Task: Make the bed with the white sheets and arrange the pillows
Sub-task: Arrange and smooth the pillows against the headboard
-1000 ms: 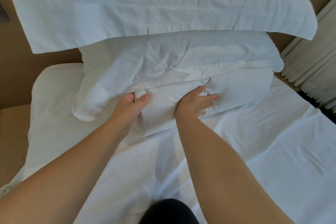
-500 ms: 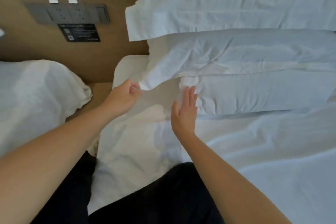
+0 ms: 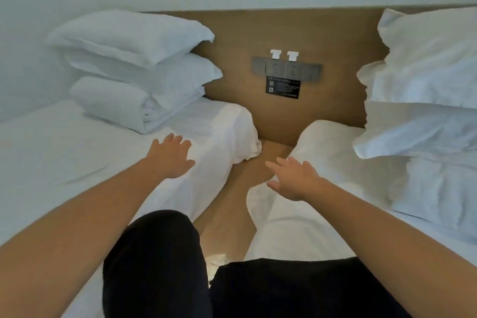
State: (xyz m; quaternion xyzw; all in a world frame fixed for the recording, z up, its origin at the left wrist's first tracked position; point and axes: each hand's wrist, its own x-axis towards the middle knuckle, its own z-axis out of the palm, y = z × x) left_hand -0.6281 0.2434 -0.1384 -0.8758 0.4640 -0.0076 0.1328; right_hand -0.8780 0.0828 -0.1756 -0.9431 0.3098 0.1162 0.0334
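Note:
Two beds with white sheets flank a narrow gap. On the right bed (image 3: 322,142) two white pillows (image 3: 426,64) lean stacked against the headboard, with a folded white cover (image 3: 438,188) below them. The left bed (image 3: 64,152) carries two stacked pillows (image 3: 134,39) and a folded white duvet (image 3: 124,103). My left hand (image 3: 170,157) is spread with straight fingers over the left bed's sheet near its edge, holding nothing. My right hand (image 3: 291,178) hovers open over the near corner of the right bed, empty.
A wooden headboard panel (image 3: 335,46) runs behind both beds, with a grey socket strip (image 3: 286,68) and a black label (image 3: 283,87). A wooden floor strip (image 3: 232,201) lies between the beds. My legs in black trousers (image 3: 160,266) stand in that gap.
My view swung left from the right bed's pillows to the gap between the beds. My left hand let go of the pillowcase corner and moved over the left bed; my right hand left the pillow.

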